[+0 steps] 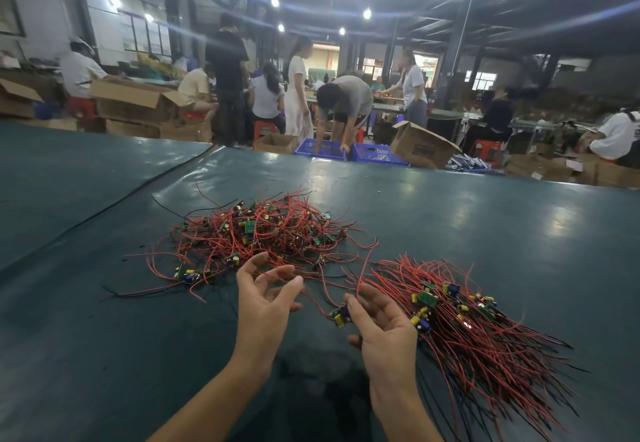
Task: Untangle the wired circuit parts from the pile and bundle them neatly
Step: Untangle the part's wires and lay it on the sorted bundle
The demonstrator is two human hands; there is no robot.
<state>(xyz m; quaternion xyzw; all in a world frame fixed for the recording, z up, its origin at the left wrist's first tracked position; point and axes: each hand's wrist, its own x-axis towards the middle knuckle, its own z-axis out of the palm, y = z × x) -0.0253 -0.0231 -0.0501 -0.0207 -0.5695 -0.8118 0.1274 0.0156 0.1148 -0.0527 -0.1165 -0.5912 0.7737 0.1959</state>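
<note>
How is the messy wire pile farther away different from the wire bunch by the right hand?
The far pile is tangled, its wires looping and crossing every way; the near bundle has wires lying side by side. The far pile's little boards are scattered all through; the near bundle's boards cluster together. Both have red and black wires with small green boards, on the same green table. The right hand pinches one circuit part.

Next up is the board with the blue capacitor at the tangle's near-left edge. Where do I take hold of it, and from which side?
Pinch the board itself by its edges, not its leads, coming from the near-left over the table. It sits at the rim of the tangled pile and its red and black leads trail left onto the table, probably free.
</note>
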